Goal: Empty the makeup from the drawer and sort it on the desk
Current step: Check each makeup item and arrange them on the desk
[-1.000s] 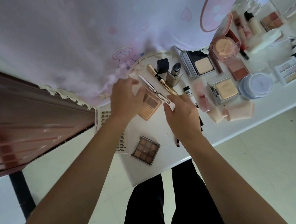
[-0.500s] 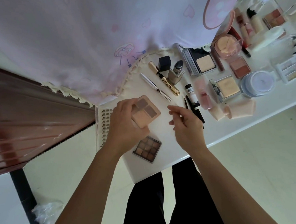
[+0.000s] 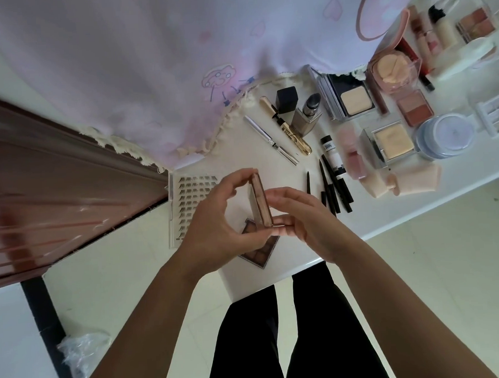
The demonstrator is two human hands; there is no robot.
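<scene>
Head view: the fingers (image 3: 237, 176) of my operator's left hand (image 3: 215, 219) are curled round a small palette (image 3: 261, 199), forefinger on its top end and thumb under its bottom end. The palette stands on edge in the air above the white surface (image 3: 283, 174). The right hand (image 3: 307, 220) meets it from three o'clock, its fingertips pinching the lower end, so I read both hands as grasping the one palette.

At six o'clock from the grip, a second eyeshadow palette (image 3: 260, 256) lies flat near the front corner of the surface, partly hidden by the hands. At nine o'clock a clear lash tray (image 3: 185, 203) lies along the left edge, its right side covered by the left hand. At two o'clock, just beside the right hand, several black pencils (image 3: 327, 182) lie side by side.

Farther out at one o'clock a silver pen (image 3: 271, 140) and a gold tube (image 3: 285, 126) lie roughly parallel, with a black cap (image 3: 287, 98) and an open lipstick (image 3: 309, 113) beyond them. Past those sit two powder compacts (image 3: 352, 101), a pink bottle (image 3: 353, 157), a blush pan (image 3: 414, 108) and a pale blue jar (image 3: 445, 135).

A lilac cloth (image 3: 149, 64) hangs across twelve o'clock, its fringe touching the surface. A crumpled plastic bag (image 3: 80, 353) lies on the floor at seven o'clock.
</scene>
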